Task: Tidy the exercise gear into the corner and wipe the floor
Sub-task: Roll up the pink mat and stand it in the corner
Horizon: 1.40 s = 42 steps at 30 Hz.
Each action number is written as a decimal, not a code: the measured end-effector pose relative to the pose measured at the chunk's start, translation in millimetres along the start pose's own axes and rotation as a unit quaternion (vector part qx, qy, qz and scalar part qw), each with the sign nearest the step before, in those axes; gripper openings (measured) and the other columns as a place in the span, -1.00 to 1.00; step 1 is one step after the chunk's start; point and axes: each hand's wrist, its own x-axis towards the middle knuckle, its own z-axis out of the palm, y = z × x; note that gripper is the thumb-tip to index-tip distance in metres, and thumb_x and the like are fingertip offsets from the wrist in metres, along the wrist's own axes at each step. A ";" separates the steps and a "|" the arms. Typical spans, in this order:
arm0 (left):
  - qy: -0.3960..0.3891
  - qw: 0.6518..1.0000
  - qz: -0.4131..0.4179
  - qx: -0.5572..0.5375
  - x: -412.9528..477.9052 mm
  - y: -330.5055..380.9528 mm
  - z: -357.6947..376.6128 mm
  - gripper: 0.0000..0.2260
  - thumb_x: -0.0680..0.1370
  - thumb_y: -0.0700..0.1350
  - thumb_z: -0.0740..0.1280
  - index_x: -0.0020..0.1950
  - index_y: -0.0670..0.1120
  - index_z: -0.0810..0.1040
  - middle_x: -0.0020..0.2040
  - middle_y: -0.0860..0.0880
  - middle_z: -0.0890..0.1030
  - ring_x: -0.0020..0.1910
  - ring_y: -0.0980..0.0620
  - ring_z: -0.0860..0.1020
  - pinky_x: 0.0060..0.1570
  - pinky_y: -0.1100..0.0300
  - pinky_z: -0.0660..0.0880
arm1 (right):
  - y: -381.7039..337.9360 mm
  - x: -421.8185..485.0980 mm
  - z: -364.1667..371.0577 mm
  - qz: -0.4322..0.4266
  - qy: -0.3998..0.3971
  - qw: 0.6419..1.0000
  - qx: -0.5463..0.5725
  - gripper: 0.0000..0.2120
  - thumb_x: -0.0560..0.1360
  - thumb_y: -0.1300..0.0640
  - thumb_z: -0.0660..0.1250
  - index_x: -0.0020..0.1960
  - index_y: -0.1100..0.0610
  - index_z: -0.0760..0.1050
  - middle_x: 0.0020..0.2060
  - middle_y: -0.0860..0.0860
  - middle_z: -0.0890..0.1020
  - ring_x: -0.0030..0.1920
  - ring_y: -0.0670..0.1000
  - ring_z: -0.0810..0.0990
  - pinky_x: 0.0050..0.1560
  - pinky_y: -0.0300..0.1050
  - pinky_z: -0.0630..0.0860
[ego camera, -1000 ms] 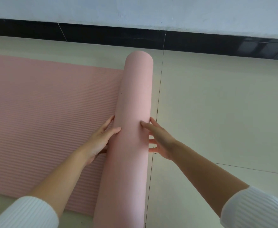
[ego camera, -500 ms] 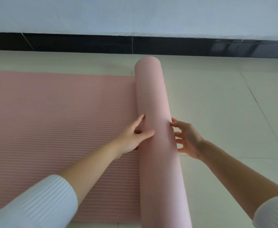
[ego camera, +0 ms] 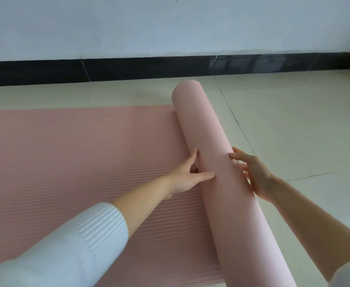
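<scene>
A pink exercise mat lies on the floor, its ribbed flat part (ego camera: 77,152) spreading to the left. Its right end is wound into a thick smooth roll (ego camera: 207,125) that runs from near the wall toward me. My left hand (ego camera: 185,177) presses the roll's left side at the crease where it meets the flat part, thumb lying on the roll. My right hand (ego camera: 254,172) cups the roll's right side, fingertips on its top. The two hands grip the roll between them.
Pale tiled floor (ego camera: 294,131) stretches to the right of the roll. A black skirting (ego camera: 149,68) runs along the foot of a white wall a short way behind the roll's far end.
My view has swung, so the roll now looks slanted. Both hands have stayed on its two sides, and the roll has hardly moved against the floor's tile seam.
</scene>
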 end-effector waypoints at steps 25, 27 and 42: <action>0.113 0.992 0.051 -0.034 48.9 32.3 79.7 -0.02 0.17 0.10 0.51 0.38 0.45 -0.04 0.42 0.16 0.33 0.32 0.12 0.41 0.27 0.07 0.43 | 41.1 18.8 -57.0 -0.011 0.111 0.994 0.007 -0.52 0.43 -0.20 0.33 0.32 -0.13 0.47 0.17 -0.09 0.60 0.15 0.00 0.58 0.29 0.04 0.45; 0.099 0.994 0.034 -0.022 48.4 28.9 69.7 -0.01 0.16 0.12 0.55 0.40 0.43 -0.01 0.42 0.13 0.37 0.30 0.11 0.44 0.25 0.08 0.45 | 38.3 18.3 -54.0 -0.009 0.121 0.993 -0.010 -0.49 0.42 -0.20 0.35 0.33 -0.12 0.44 0.20 -0.06 0.57 0.15 0.02 0.57 0.27 0.04 0.46; 0.114 0.984 -0.085 0.110 12.7 -14.3 -24.5 -0.45 0.47 -0.12 0.42 0.42 -0.04 0.34 0.14 -0.12 0.54 0.03 -0.02 0.55 -0.17 0.24 0.43 | -10.3 -13.1 10.7 -0.106 0.032 0.988 -0.111 -0.86 0.52 0.06 0.31 0.03 0.00 0.60 -0.09 -0.05 0.64 0.01 -0.07 0.52 -0.11 -0.25 0.34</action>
